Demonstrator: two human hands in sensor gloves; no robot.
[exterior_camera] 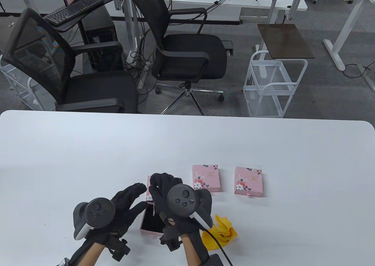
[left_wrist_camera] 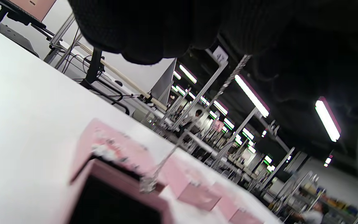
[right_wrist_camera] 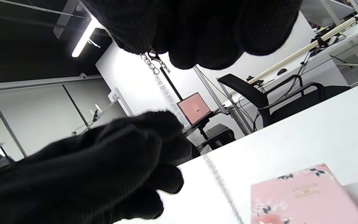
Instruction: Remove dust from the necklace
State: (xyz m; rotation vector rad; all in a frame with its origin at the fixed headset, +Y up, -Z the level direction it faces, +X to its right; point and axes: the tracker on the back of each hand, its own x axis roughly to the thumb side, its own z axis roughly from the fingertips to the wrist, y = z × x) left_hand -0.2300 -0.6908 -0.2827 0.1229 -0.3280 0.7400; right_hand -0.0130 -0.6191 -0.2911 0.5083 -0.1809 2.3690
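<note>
Currently, obs. as follows:

Necklace: thin silver chain necklace (right_wrist_camera: 163,88), fine links w/ small clasp at top end; hangs taut from R fingertips down toward the open box. In L wrist view the chain (left_wrist_camera: 197,116) runs diagonally, lower end at the box rim. Blurred along most of its length; pendant can't be made out.

R hand: right hand in black sensor glove (exterior_camera: 164,190), fingertips bunched, pinching the clasp end of the chain; raised above the box.

L hand: left hand in black sensor glove (exterior_camera: 129,201), fingers extended and relaxed, grasping nothing; just beside the hanging chain, over the box's L edge. Contact w/ chain: can't tell.

Open box: pink cardboard jewellery box with black lining (exterior_camera: 151,222), lid off, on white table (exterior_camera: 187,143) directly below both hands.

Other boxes: two closed pink floral-print boxes (exterior_camera: 206,177), (exterior_camera: 248,181) side by side, further R; a third pink piece (exterior_camera: 148,193) partly hidden behind the hands.

Cloth: crumpled yellow cloth (exterior_camera: 224,229) on table, just R of R wrist, untouched.
</note>
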